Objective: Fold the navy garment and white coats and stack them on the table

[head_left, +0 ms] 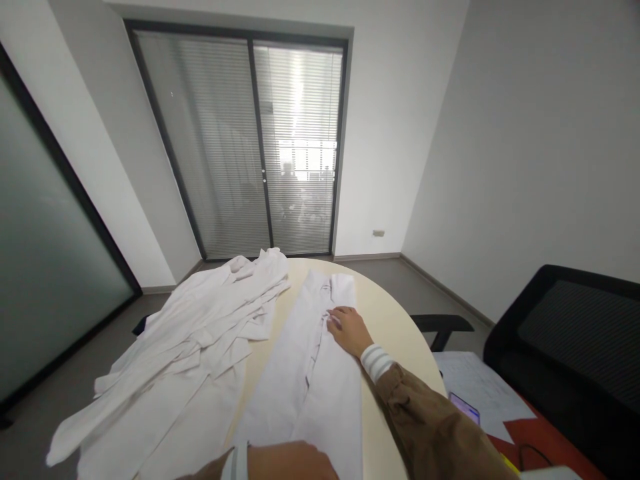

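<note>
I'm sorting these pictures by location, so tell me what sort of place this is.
Probably a small office or meeting room, judging by the black mesh-backed chair, the glazed partition with blinds and the table with a rounded edge.

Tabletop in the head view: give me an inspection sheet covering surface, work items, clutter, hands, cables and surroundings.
Surface: cream table with a curved edge.
Work items: folded white cloth, laid lengthwise; rumpled white heap to its left.
Clutter: papers and a phone, right of the table.
Hands: right hand touches the folded white cloth; left hand is partly out of frame, grip unclear.
Cables: thin dark cord, lower right; its run can't be told.
Surroundings: black chair at right; blinds beyond the table.
</note>
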Demonstrator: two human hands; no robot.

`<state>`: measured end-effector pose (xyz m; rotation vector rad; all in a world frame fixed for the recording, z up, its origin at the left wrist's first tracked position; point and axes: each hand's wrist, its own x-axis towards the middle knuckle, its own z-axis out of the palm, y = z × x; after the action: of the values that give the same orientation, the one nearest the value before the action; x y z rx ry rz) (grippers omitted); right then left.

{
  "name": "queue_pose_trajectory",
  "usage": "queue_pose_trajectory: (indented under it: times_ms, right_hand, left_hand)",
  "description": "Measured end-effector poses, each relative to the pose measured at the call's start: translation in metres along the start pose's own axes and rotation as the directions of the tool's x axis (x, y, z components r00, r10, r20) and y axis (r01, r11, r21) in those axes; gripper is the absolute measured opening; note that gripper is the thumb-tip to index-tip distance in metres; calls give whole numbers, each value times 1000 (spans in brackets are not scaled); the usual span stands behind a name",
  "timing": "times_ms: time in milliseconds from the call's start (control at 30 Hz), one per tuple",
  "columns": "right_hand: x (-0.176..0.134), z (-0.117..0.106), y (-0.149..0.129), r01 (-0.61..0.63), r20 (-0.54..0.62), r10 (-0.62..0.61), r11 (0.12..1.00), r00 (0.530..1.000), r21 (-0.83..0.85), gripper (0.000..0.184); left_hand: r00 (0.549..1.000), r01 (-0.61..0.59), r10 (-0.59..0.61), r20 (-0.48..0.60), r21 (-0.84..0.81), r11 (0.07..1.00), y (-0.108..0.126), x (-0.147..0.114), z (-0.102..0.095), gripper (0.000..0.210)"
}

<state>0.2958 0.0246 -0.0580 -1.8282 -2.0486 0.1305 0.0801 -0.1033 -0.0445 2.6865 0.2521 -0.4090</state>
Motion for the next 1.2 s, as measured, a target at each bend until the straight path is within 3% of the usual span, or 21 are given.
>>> queue_pose_trajectory:
  times_ms: [67,167,233,300,467,633,700,800,900,1067,1200]
  right_hand:
    - [-2,2,-4,41,58,-42,999,997,24,51]
    - [-5,8,-10,10,177,-6,1000,984,-20,63]
    - [-6,11,-12,10,230,3,998,973,-59,68]
    - [-5,12,-11,20,259,4,996,966,-89,71]
    - [6,9,-1,63,302,-28,992,953,-107,70]
    - [12,1,5,124,316,-76,983,946,-136,69]
    - [9,3,-1,78,286,-27,983,958,-169,70]
    - [-2,10,-16,-61,249,106,981,963,-182,72]
    - [-14,20,-30,-131,217,169,975,961,-178,72]
    - [-20,20,-33,-4,201,33,990,979,-142,73]
    - [-18,8,-26,58,268,-30,994,963,-98,67]
  left_hand:
    - [981,-107,102,-164,-18,994,0,-10,-18,18]
    - [953,-42,43,-299,10,999,-5,-20,-26,44]
    - [962,19,-14,-274,15,1000,-10,-20,-16,64]
    - [961,67,-57,-272,29,997,-15,-13,0,73]
    - [938,63,-59,-341,-1,998,-18,12,27,67]
    - [960,35,-74,-271,-147,989,-6,18,8,76]
    - [965,54,-98,-244,-181,982,1,10,-6,84]
    - [924,191,-221,-311,-123,974,4,-6,-15,82]
    - [898,272,-259,-357,-16,962,-2,-11,0,85]
    - [849,253,-114,-516,207,945,-19,6,44,95]
    - [830,275,-72,-553,294,915,-21,25,61,76]
